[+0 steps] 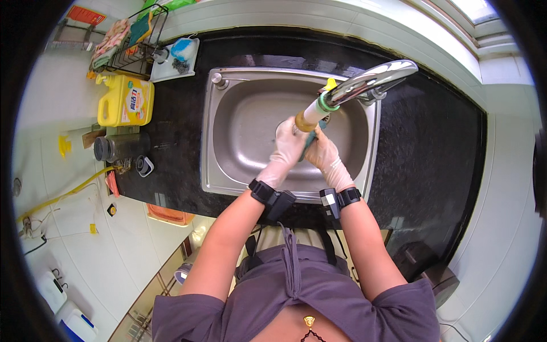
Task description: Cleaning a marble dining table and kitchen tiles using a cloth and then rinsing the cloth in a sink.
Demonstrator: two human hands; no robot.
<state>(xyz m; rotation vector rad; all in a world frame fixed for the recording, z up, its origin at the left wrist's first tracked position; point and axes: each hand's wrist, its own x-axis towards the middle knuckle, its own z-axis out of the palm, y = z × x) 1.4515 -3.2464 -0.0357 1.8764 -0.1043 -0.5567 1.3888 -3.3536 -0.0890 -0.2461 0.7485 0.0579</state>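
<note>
Both my hands wear thin whitish gloves and meet over the stainless steel sink (260,111), just under the end of the chrome faucet (367,81). My left hand (288,143) is beside the faucet's tan nozzle (304,122), which partly hides its fingers; a rounded rim shows at its left edge. My right hand (324,151) is curled around a dark teal cloth or sponge (308,145), which lies between the two hands. Whether my left hand also grips it, or holds the rimmed thing, cannot be made out. A drain is partly visible behind the nozzle.
Left of the sink on the black countertop (427,128) stand a yellow detergent jug (126,101), a dark clear bottle (124,146) and a small black cup or lid (144,166). A white tray (164,73) with scrubbers and a wire rack (128,55) with cloths are at the back left.
</note>
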